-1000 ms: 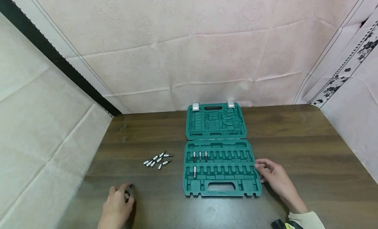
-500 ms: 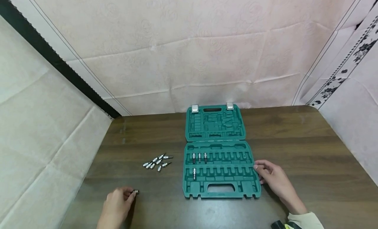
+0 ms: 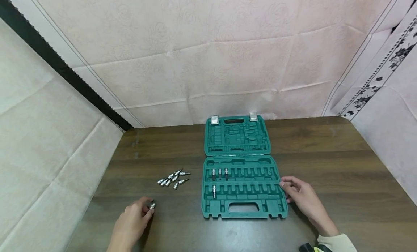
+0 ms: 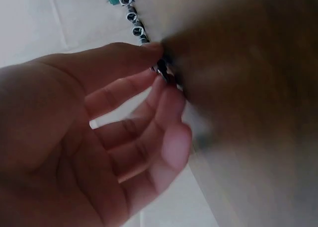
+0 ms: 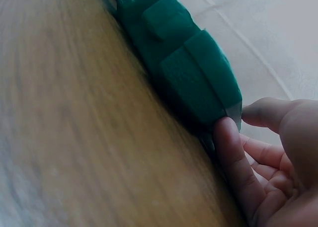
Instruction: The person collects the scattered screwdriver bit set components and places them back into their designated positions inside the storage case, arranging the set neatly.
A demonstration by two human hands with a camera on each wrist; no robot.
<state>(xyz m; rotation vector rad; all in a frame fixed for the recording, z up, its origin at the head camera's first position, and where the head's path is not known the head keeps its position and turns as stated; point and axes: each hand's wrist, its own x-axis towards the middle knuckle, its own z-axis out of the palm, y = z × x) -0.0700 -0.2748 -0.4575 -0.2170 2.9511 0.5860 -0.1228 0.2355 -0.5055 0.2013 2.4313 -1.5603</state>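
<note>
Low over the table's near left, my left hand (image 3: 130,221) pinches a short silver bit socket (image 3: 152,205) between thumb and fingertips. In the left wrist view the held bit socket (image 4: 162,68) shows as a dark piece, mostly covered by the fingers. A green socket case (image 3: 273,205) lies unfolded on the table. My right hand (image 3: 303,199) grips its right edge; in the right wrist view, thumb and finger bear on the case's side (image 5: 198,78). Three bit sockets (image 3: 219,173) sit in the case's upper row, and one bit socket (image 3: 214,191) in the lower row, at the left.
Several loose bit sockets (image 3: 171,176) lie in a cluster left of the case. The lid (image 3: 238,138) with two silver latches lies back toward the cloth wall (image 3: 195,64). Brown wooden table (image 3: 342,165) surrounds everything.
My left hand has shifted slightly right and away from me, and the bit socket has turned in its fingertips. The right hand keeps its place on the case edge.
</note>
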